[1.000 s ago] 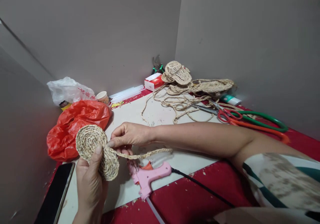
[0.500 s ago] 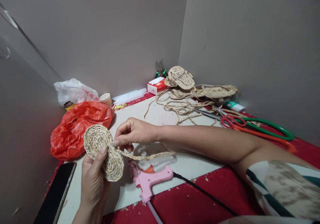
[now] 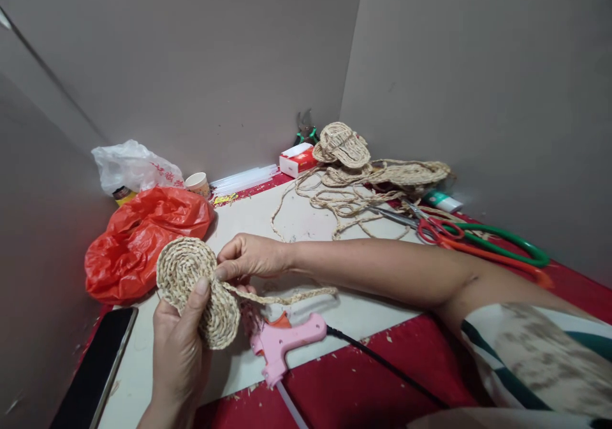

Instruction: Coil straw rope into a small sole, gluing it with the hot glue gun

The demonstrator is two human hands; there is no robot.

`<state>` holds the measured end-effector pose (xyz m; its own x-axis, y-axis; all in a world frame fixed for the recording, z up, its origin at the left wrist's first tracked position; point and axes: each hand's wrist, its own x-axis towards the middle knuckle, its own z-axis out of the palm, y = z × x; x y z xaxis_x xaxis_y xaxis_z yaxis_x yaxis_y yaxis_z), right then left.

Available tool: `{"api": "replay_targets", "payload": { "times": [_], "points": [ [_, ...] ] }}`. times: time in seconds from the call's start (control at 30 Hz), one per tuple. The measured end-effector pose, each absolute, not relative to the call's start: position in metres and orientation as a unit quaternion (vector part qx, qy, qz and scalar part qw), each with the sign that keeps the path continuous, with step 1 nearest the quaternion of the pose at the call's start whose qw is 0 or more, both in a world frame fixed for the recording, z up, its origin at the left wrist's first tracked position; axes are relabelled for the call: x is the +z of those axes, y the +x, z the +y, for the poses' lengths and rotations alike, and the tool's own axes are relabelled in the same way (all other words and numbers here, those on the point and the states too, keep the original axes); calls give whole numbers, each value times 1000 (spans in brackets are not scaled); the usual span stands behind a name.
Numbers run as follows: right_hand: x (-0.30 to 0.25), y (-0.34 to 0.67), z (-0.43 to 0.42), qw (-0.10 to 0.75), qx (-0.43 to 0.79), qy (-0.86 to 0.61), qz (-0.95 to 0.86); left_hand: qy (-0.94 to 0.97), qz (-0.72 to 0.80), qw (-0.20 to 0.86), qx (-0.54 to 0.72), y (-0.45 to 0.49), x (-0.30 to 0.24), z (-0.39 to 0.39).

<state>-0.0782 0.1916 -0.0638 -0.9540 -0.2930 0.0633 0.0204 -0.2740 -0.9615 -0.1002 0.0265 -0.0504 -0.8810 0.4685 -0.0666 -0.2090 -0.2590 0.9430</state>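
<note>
A coiled piece of braided straw cord (image 3: 186,263), shaped like a figure eight, is gripped in my left hand (image 3: 179,346), thumb across its narrow middle. At that narrow waist my right hand (image 3: 248,260) pinches the straw between thumb and fingers. The loose end of the straw cord (image 3: 291,298) trails off to the right below my right forearm. A pink glue gun (image 3: 289,343) lies just below, with a glue stick in its back end and a black cable; its nozzle end is partly hidden behind the cord and hand.
An orange-red plastic bag (image 3: 143,244) and a black phone (image 3: 98,365) lie at the left. Farther back are a paper cup (image 3: 197,184), clear glue sticks (image 3: 246,179), a small red-white box (image 3: 296,160) and pliers (image 3: 306,132). Straw cord (image 3: 344,199) and scissors (image 3: 433,228) lie at the right.
The view has shifted slightly, so the background sits a little lefter and higher. Both hands keep nearly the same hold on the straw coil, which faces the camera a little more.
</note>
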Motion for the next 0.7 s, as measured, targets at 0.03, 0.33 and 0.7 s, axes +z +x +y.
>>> {"api": "replay_targets", "payload": {
  "times": [0.03, 0.33, 0.7],
  "points": [
    [-63, -78, 191, 101, -788, -115, 596, 114, 568, 214, 787, -101, -51, 27],
    [-50, -80, 201, 106, -774, -85, 618, 114, 547, 218, 800, -111, -50, 29],
    [-50, -73, 201, 66, -773, -108, 622, 88, 542, 211, 809, -113, -52, 29]
  ]
}}
